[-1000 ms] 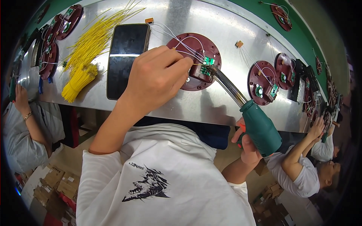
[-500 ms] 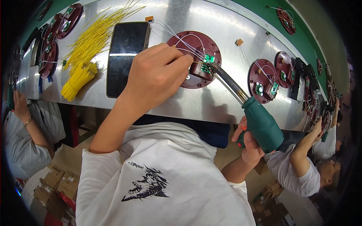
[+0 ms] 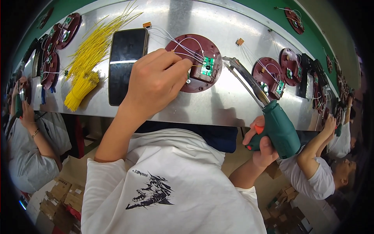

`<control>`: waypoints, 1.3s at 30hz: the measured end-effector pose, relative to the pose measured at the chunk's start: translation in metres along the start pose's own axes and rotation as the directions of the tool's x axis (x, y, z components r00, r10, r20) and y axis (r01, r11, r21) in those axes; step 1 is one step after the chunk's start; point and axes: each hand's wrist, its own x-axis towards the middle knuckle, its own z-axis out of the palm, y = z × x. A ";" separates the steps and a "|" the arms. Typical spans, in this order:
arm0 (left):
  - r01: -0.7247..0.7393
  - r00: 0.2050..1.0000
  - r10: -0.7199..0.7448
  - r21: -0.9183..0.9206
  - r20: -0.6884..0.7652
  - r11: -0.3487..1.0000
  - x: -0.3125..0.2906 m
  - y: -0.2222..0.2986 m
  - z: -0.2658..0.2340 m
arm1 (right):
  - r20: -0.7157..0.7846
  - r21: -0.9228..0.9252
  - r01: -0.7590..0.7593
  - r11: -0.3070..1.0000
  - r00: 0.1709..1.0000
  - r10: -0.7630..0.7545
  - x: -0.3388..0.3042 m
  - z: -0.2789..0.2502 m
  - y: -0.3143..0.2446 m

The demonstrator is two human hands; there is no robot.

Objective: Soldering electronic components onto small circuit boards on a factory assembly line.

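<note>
My right hand [image 3: 261,143] is wrapped round the handle of a dark green soldering gun [image 3: 281,128] with an orange trigger. Its long metal tip points up and left, ending just right of a round maroon disc [image 3: 200,85], apart from it. On the disc sits a small green circuit board [image 3: 208,67] with white wires [image 3: 171,39] running up left to a small orange-brown part [image 3: 147,25]. Over the disc's left side, my left hand [image 3: 156,78] is closed in a pinch on a thin yellow wire [image 3: 197,66] that reaches the board. The fingertips are partly hidden.
Left of my left hand lies a black phone [image 3: 127,66], and beyond it a bundle of yellow wires [image 3: 86,87]. More maroon discs [image 3: 269,64] with boards and wires lie to the right and far left [image 3: 50,72]. Co-workers sit on both sides; the metal table's edge [image 3: 194,119] is before me.
The soldering gun's tip has moved off the circuit board to the right, and my right hand with it. My left hand and the disc appear shifted slightly left in view.
</note>
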 end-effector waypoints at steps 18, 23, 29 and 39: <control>0.038 0.999 -0.038 -0.005 0.022 0.999 0.000 0.002 -0.002 | -0.012 0.029 -0.053 0.998 0.999 0.053 -0.006 0.006 -0.001; 0.038 0.998 -0.038 -0.020 -0.041 0.999 0.002 0.001 -0.001 | 0.007 0.006 -0.049 0.999 0.999 0.049 -0.011 0.009 -0.003; -0.062 0.993 0.067 0.055 -0.097 0.997 0.002 0.005 -0.004 | 0.007 0.040 -0.077 0.996 0.997 0.077 -0.023 0.013 0.007; -0.130 0.991 0.131 0.028 -0.030 0.991 0.001 0.001 0.001 | -0.073 0.101 -0.117 0.988 0.990 0.124 -0.021 0.025 0.001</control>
